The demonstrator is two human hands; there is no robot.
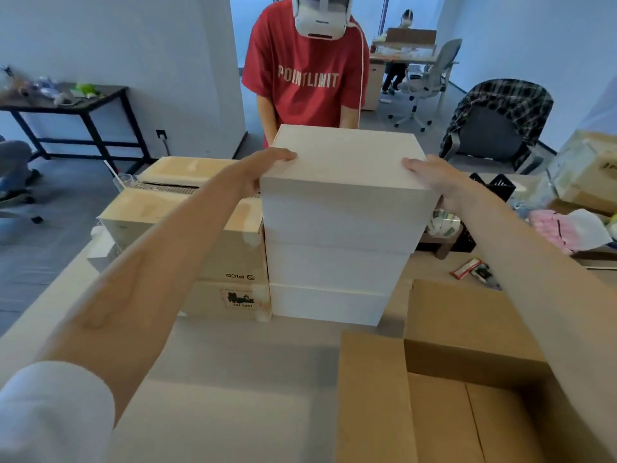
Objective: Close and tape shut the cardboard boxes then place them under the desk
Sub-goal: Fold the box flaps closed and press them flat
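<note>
Left hand (263, 172) is clamped on the left top edge of the top white box (344, 168): fingers curl over onto the lid and the palm sits flat against the side. Right hand (434, 182) does the same on the other edge, with fingers lying across the lid near the corner and the rest of the hand down the right side. So both hands have hold of that one box, squeezing it between them. Can't see either thumb properly.

That box sits on top of a stack of white boxes (330, 285) standing on the desk (217, 379). Right up against the stack's left side is a brown PICO carton (233, 259), flaps folded down with a gap along the seam, sitting on another brown carton with a printed label.

Near the bottom right there's an open cardboard box (370, 396) with its flaps sticking out and up, and the right forearm passes over it.

Across the desk stands a person in a red T-shirt (303, 71) wearing a white headset (320, 18).
</note>
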